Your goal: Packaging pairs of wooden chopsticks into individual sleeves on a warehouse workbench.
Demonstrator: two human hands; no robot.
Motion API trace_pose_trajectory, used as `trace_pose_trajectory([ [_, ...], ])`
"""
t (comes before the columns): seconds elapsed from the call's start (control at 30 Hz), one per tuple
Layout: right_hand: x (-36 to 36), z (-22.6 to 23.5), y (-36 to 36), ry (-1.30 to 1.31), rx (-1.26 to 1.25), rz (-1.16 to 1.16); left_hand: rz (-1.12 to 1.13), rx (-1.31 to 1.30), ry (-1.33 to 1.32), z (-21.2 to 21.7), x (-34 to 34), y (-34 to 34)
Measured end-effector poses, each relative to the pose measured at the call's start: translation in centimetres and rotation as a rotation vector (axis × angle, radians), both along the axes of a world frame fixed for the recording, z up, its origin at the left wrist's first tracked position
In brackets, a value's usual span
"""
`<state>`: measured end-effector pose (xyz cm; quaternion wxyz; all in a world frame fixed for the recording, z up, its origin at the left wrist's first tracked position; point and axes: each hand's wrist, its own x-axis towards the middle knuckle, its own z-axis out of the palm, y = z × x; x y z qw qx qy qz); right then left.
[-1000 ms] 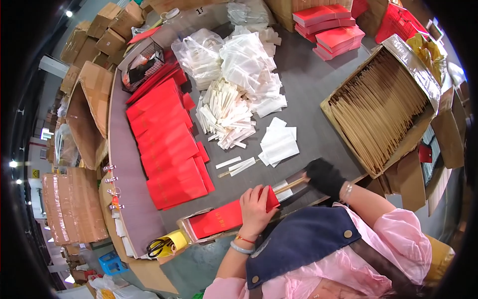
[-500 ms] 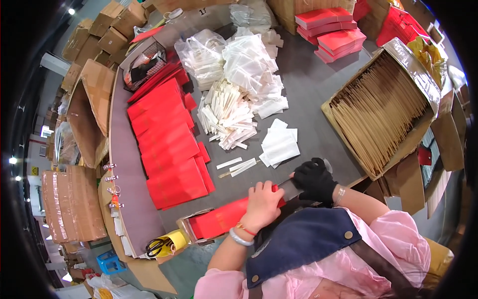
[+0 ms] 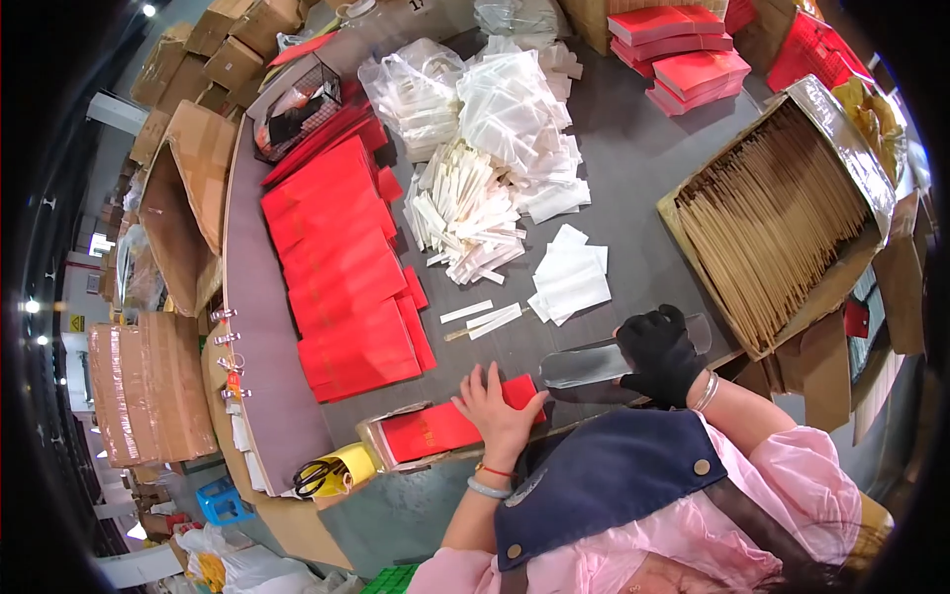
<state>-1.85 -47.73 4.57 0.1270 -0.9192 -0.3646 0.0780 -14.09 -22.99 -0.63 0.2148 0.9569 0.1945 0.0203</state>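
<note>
My left hand (image 3: 498,416) rests with spread fingers on a long red paper envelope (image 3: 427,433), whose left end lies in a small open cardboard box (image 3: 374,447) at the table's near edge. The hand is bare, with a bracelet at the wrist. My right hand (image 3: 658,356), in a black glove, is closed around a long, clear, curved plastic piece (image 3: 582,366). That piece lies low over the table, its left end just beyond the envelope's right end. Beyond my hands are white paper packets (image 3: 572,277) and a few narrow paper strips (image 3: 495,322).
Overlapping red envelopes (image 3: 346,267) cover the left side. A heap of white strips and plastic bags (image 3: 475,198) fills the middle. A carton of brown cards (image 3: 782,218) stands right, red stacks (image 3: 683,59) far back. A yellow holder with scissors (image 3: 341,473) is at near left.
My left hand has gone from gripping the envelope's right part to lying spread on it. My right hand has drawn the clear plastic piece away to the right, so more of it shows.
</note>
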Motion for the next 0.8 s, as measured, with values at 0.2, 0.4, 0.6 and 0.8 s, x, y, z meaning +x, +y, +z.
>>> trace_pose_trajectory([
  [0.2, -0.1, 0.4, 0.0, 0.002, -0.051, 0.049, 0.017, -0.135, -0.059, -1.2, -0.1, 0.5],
  [0.4, -0.4, 0.4, -0.1, 0.045, -0.074, 0.065, 0.038, -0.105, -0.056, -1.1, -0.3, 0.1],
  [0.6, -0.1, -1.3, 1.1, 0.118, -0.044, 0.117, 0.023, -0.139, -0.019, -1.0, -0.5, 0.8],
  [0.8, -1.3, -4.5, 6.0, 0.11, 0.17, 0.284, -0.044, -0.206, 0.021, -0.2, 1.0, 1.1],
])
